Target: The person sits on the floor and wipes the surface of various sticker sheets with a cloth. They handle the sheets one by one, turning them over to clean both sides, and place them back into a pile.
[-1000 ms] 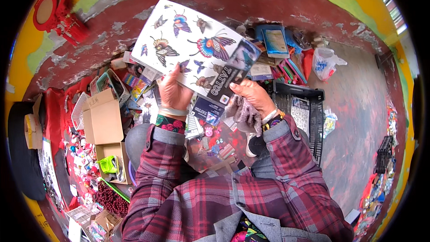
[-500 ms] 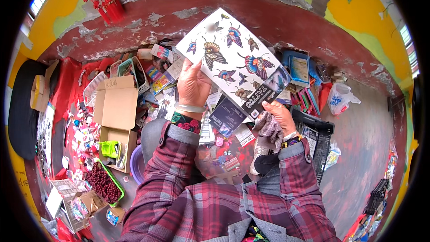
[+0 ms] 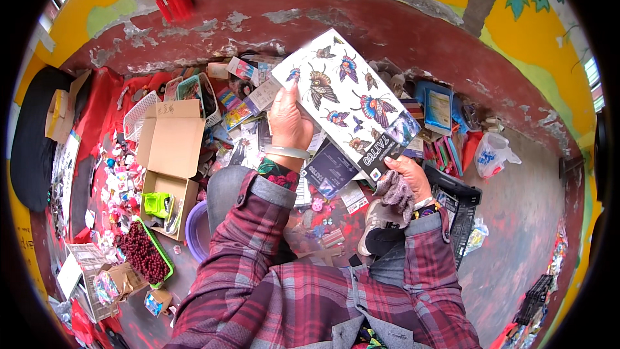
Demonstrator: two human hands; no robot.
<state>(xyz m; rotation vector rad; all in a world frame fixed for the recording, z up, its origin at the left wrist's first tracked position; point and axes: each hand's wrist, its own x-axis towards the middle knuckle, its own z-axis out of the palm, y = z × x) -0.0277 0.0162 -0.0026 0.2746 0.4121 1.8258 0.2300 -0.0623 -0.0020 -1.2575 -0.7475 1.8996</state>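
A white butterfly temporary tattoo sheet point(image 3: 352, 87) is held up slanted before me, a dark printed band along its lower right end. My left hand point(image 3: 290, 123) grips its left edge, thumb on the front and the other fingers mostly hidden. At the lower right corner, my right hand point(image 3: 411, 178) pinches the band between thumb and fingers. A crumpled greyish-mauve knitted cloth point(image 3: 395, 195) hangs at that same hand, apparently held by its fingers. Just below the sheet lies a dark tattoo packet point(image 3: 330, 169), partly covered by it.
At left stand an open cardboard box point(image 3: 169, 139), a purple basin point(image 3: 197, 232) and a green tray of dark red beads point(image 3: 145, 252). A black crate point(image 3: 466, 203) is right of my leg. A blue bin point(image 3: 437, 106) and white plastic bag point(image 3: 494, 155) stand near the wall.
The tattoo sheet has come slightly lower and to the right, still in both hands. My left thumb now reaches further up its left edge. The whole view has shifted a little.
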